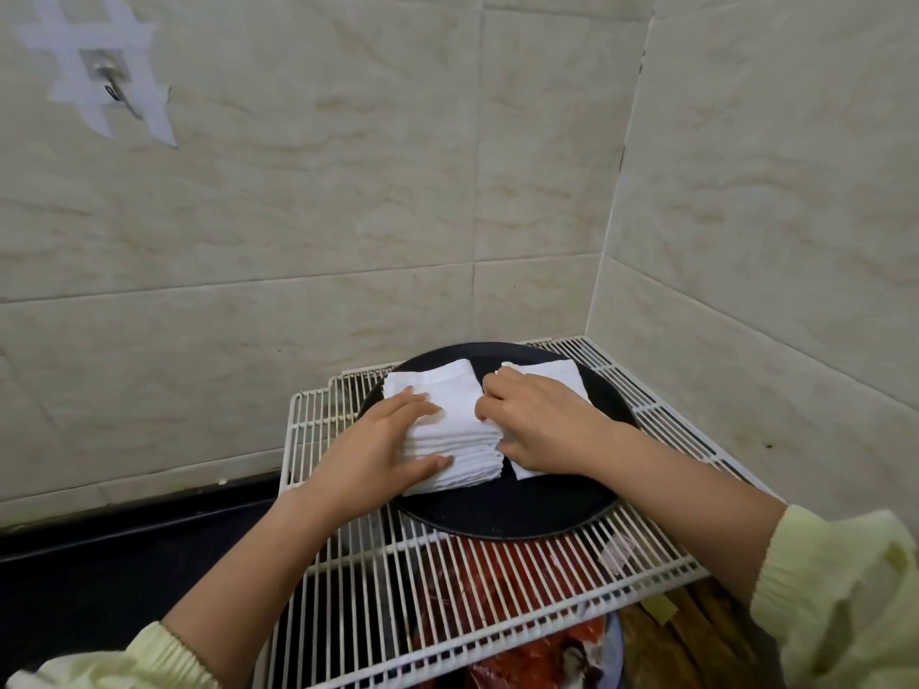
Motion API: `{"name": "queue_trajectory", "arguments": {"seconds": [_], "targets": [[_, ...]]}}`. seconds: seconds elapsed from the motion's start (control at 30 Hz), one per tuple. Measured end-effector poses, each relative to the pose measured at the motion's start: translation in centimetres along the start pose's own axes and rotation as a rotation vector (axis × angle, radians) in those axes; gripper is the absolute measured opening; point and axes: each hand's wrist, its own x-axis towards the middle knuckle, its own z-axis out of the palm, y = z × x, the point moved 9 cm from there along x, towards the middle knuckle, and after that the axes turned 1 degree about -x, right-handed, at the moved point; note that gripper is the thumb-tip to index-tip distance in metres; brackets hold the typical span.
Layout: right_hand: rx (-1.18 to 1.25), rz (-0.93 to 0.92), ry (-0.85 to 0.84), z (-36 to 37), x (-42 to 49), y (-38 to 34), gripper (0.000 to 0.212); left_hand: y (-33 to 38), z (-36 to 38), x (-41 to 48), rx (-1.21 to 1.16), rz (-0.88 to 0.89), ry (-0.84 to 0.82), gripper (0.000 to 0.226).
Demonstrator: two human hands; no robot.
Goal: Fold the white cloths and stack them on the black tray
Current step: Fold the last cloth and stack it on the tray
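On the tiled wall at the far left a metal hook [107, 82] is held on with crossed strips of white tape, and below it runs a dark counter [99, 564]. A pale yellow sleeve [114, 661] leads up to the left hand [383, 440], which lies against the left side of a stack of cloths [462, 435]. Its fingers are straight and spread across the top, and the thumb is laid along the front of the folded layers. The stack sits on the left half of the round black tray [522, 509], which rests on a white wire rack [447, 589] pushed into the corner of the walls. Red packaging [502, 579] shows through the bars below. Just right of the stack, a single folded cloth [552, 377] lies flat on the tray, mostly covered by the right hand [537, 425]. That hand's fingers are curled, knuckles up, with the tips at the right edge of the stack. Whether they pinch any cloth cannot be told. Its sleeve [840, 599] fills the lower right corner.
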Motion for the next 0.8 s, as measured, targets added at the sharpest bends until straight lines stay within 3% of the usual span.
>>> {"name": "queue_trajectory", "arguments": {"seconds": [0.23,0.43,0.53,0.6,0.7,0.8], "targets": [[0.023,-0.046,0.070,-1.7,0.7,-0.3,0.005,-0.2,-0.2,-0.2,-0.041,-0.012,0.004,0.065],[0.116,0.052,0.031,-1.9,-0.2,0.6,0.022,-0.4,-0.6,-0.7,-0.031,-0.008,0.034,0.064],[0.156,0.093,-0.095,-0.2,-0.8,0.5,0.027,-0.4,-0.6,-1.0,-0.034,-0.013,0.042,0.064],[0.299,0.203,-0.088,-0.5,-1.0,1.3,0.030,-0.4,-0.8,-1.3,-0.102,-0.039,0.046,0.062],[0.715,0.520,0.152,-2.2,-1.0,4.5,0.018,-0.6,-1.5,-1.4,-0.334,-0.147,0.112,0.053],[1.115,0.724,0.098,-0.2,-0.3,5.0,0.028,-1.3,-1.8,-0.6,-0.565,-0.289,0.199,0.040]]}}
